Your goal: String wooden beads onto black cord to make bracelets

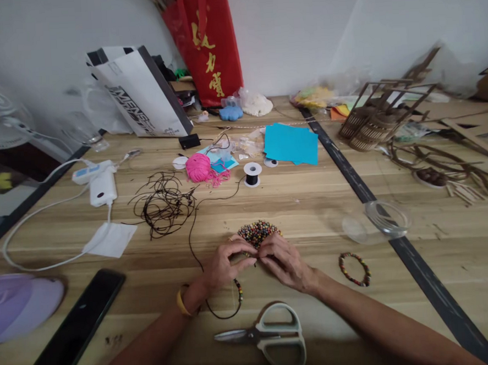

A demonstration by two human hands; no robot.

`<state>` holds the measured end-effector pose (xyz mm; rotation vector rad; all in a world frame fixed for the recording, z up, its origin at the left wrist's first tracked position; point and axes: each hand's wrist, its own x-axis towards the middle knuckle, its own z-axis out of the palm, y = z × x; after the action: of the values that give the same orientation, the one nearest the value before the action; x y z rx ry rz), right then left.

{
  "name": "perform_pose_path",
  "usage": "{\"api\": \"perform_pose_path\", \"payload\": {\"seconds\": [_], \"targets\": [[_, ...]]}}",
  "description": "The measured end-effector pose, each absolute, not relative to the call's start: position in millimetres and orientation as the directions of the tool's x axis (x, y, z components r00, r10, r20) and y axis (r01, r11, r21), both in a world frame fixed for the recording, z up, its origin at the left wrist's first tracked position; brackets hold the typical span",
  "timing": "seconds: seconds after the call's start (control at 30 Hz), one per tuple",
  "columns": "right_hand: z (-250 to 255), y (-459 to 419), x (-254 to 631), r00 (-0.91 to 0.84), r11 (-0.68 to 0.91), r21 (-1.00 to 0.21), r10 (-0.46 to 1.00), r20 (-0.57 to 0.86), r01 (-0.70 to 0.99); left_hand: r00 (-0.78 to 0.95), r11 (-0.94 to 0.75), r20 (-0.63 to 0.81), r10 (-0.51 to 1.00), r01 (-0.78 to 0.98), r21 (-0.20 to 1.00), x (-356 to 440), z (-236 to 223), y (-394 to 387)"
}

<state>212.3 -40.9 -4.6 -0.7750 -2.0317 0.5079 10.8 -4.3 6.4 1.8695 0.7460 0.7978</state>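
Observation:
My left hand (223,265) pinches a thin dark cord (219,315) that loops down toward me with a few coloured beads strung on it (239,291). My right hand (285,261) meets it fingertip to fingertip, pinching at the same spot on the cord. Both hands rest at the near edge of a pile of small multicoloured beads (257,231) on the wooden table (295,201). What is between the right fingertips is too small to see.
A finished bead bracelet (354,269) lies right of my hands, white-handled scissors (274,335) just in front of me. A tangle of dark cord (165,204), pink yarn (199,167), a thread spool (252,173), a clear plastic lid (384,218), a phone (79,325) and blue paper (290,143) lie around.

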Motion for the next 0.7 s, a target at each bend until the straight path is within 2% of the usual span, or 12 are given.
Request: {"api": "perform_pose_path", "payload": {"seconds": [0.3,0.7], "targets": [[-6.4,-41.2,212.4,-0.471,0.732,-0.588,0.676,0.566,0.344,0.624,-0.405,0.207,0.754,0.192,0.894,12.1,-2.4,-4.5],[-3.4,-41.4,212.5,-0.436,0.687,-0.647,0.720,0.540,0.331,0.626,-0.408,0.199,0.754,0.208,0.889,12.0,-2.0,-3.7]]}}
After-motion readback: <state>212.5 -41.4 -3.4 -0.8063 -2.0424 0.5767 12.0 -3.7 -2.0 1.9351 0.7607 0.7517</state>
